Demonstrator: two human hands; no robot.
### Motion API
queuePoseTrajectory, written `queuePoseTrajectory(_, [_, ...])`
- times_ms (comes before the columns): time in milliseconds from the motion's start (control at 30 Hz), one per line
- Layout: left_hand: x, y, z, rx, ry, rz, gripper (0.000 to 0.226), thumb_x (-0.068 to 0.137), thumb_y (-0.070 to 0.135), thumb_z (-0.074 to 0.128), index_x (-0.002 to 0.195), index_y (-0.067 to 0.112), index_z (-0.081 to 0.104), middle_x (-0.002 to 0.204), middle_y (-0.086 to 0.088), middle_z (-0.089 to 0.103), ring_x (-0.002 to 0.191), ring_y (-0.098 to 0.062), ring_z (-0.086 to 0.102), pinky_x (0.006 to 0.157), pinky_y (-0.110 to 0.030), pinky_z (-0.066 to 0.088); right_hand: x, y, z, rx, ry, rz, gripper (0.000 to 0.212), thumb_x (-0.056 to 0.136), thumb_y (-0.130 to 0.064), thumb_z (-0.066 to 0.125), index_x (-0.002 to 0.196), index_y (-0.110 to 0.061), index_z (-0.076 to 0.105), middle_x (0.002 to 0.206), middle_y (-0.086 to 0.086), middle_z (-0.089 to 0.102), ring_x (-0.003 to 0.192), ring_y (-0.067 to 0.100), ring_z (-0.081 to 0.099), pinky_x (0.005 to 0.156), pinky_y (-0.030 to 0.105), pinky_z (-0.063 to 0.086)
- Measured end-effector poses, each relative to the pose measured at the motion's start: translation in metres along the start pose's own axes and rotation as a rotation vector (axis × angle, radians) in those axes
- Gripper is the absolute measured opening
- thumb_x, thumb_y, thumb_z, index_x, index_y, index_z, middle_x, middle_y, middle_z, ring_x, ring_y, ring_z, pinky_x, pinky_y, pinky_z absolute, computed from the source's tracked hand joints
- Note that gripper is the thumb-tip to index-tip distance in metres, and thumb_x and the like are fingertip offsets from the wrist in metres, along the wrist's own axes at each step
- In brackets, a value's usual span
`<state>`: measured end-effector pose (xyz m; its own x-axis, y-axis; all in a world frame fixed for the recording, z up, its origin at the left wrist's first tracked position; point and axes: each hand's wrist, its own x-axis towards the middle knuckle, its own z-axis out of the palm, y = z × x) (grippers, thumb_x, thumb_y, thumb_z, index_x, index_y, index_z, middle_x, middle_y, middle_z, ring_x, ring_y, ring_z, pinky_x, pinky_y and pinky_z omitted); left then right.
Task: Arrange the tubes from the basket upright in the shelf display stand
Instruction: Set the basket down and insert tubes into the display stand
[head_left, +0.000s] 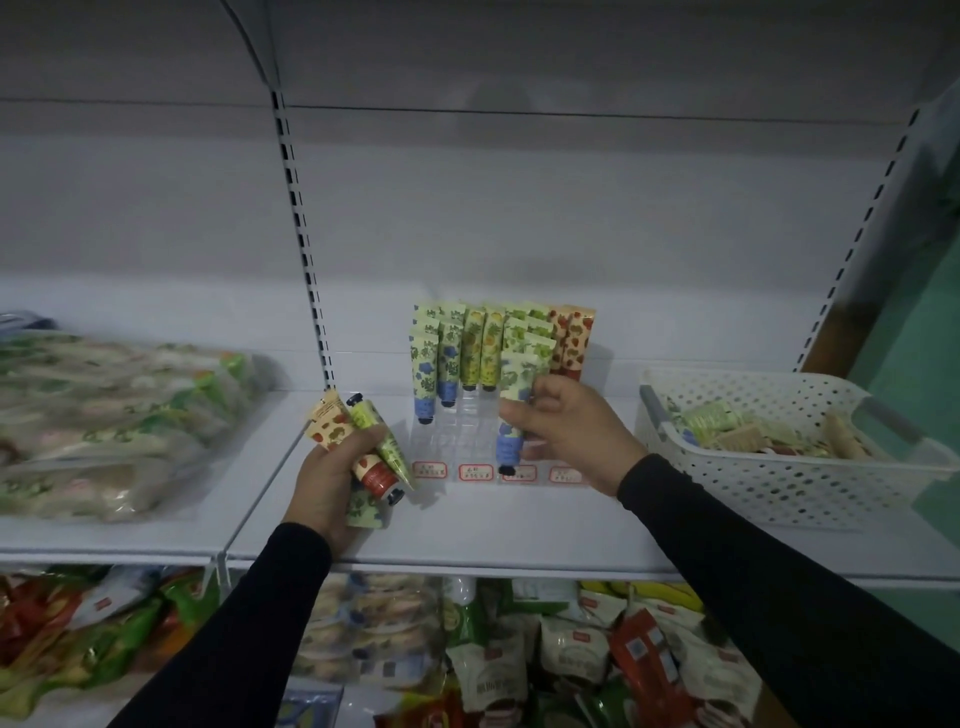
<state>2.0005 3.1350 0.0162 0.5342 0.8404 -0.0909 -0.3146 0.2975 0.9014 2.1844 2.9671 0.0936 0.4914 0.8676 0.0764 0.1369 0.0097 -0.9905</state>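
Note:
A clear tiered display stand (470, 441) sits mid-shelf with several patterned tubes (480, 348) upright in its back rows. My right hand (566, 431) pinches a blue-capped tube (511, 410), cap down, over the stand's front right part. My left hand (332, 467), left of the stand, grips a bundle of tubes (363, 447), among them a red-capped one and a green one. The white perforated basket (779, 478) at the shelf's right holds several more tubes lying flat.
Red-bordered price labels (475, 472) line the stand's front. Clear bags of packaged goods (104, 415) fill the shelf section to the left. A slotted upright (306, 260) divides the sections. The lower shelf (519, 649) is packed with snack bags.

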Motion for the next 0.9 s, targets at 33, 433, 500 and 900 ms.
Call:
queuePoseTrajectory(33, [0.000,0.000,0.000,-0.002,-0.002,0.001,0.025,0.066,0.025,0.079,0.084,0.015,0.065,0.072,-0.008,0.065,0.061,-0.024,0.062,0.061,-0.035,0.052,0.002,0.003,0.000,-0.104,0.047,-0.061,0.033,0.087,-0.024,0.073,0.099,0.002,0.056,0.084,0.016,0.058,0.073,0.014,0.065,0.061,0.023,0.056])
queuePoseTrajectory(433, [0.003,0.006,0.003,0.052,-0.002,0.039,0.021,0.072,0.021,0.079,0.087,0.014,0.066,0.074,-0.009,0.068,0.063,-0.026,0.065,0.067,-0.040,0.054,0.019,-0.002,0.015,-0.073,0.063,-0.110,0.018,0.093,-0.016,0.065,0.082,-0.006,0.053,0.093,0.015,0.060,0.081,0.016,0.068,0.081,0.027,0.059])
queuePoseTrajectory(500, [0.006,0.010,0.004,0.088,0.004,0.067,0.013,0.080,0.015,0.075,0.087,0.013,0.065,0.071,-0.007,0.069,0.062,-0.024,0.065,0.066,-0.039,0.054,0.025,-0.002,0.019,-0.113,0.070,-0.129,0.017,0.094,-0.018,0.063,0.084,-0.007,0.055,0.098,0.014,0.063,0.084,0.016,0.069,0.087,0.032,0.058])
queuePoseTrajectory(900, [0.018,0.011,-0.015,0.143,0.049,0.112,0.019,0.081,0.012,0.075,0.096,0.007,0.065,0.079,-0.013,0.069,0.068,-0.028,0.067,0.064,-0.040,0.053,0.054,0.006,0.044,-0.398,0.248,-0.289,0.022,0.089,-0.030,0.070,0.099,-0.011,0.070,0.091,-0.008,0.070,0.087,0.008,0.067,0.084,0.033,0.058])
